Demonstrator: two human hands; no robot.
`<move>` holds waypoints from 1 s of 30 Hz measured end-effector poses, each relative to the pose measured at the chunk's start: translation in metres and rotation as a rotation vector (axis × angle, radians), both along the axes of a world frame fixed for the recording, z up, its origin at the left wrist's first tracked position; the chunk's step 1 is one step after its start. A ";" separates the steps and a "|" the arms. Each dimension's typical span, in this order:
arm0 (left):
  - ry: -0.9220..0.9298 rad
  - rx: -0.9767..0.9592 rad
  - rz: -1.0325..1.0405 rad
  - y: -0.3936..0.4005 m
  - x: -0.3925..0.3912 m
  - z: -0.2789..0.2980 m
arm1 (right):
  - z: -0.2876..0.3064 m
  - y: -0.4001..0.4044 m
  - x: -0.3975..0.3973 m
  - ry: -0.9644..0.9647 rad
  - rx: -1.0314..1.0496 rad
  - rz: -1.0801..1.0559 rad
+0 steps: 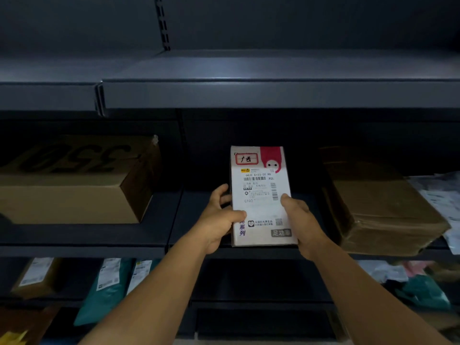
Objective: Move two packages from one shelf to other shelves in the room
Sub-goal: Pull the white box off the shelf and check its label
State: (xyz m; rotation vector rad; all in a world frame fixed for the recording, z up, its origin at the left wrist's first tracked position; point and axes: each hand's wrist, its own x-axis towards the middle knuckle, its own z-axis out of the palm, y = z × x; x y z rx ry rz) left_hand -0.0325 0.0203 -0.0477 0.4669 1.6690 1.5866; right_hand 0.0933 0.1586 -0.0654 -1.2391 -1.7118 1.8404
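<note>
The white package (261, 195) lies on the middle shelf (174, 235) — left hand (219, 220) and right hand (298, 220) clasp its near sides, arms outstretched. A cardboard box (74, 180) sits left, a taped parcel (380, 210) right.

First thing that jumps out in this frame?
The white-and-pink labelled package, bright at centre of the dark middle shelf, gripped by the left hand and right hand. Either side sit a brown cardboard box printed "350" and a taped brown parcel.
</note>
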 end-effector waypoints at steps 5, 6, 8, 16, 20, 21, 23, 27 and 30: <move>-0.009 0.039 -0.023 -0.008 0.007 0.005 | 0.004 -0.016 0.008 0.062 0.061 -0.008; -0.011 0.041 -0.014 -0.010 0.008 0.005 | 0.004 -0.019 0.010 0.069 0.076 -0.007; -0.014 0.040 -0.004 -0.013 0.010 0.006 | 0.004 -0.023 0.012 0.079 0.098 -0.011; -0.009 0.031 -0.020 -0.021 0.020 0.012 | 0.007 -0.036 0.027 0.092 0.121 -0.045; 0.014 0.004 -0.043 -0.020 0.030 0.016 | 0.011 -0.040 0.039 0.105 0.138 -0.083; 0.018 0.001 -0.053 -0.019 0.033 0.017 | 0.012 -0.041 0.043 0.107 0.139 -0.093; 0.028 0.001 -0.073 -0.015 0.039 0.019 | 0.016 -0.042 0.052 0.112 0.143 -0.116; 0.064 0.025 -0.125 -0.003 0.059 0.026 | 0.025 -0.039 0.076 0.107 0.159 -0.177; 0.099 0.051 -0.173 0.010 0.078 0.031 | 0.032 -0.034 0.099 0.105 0.178 -0.231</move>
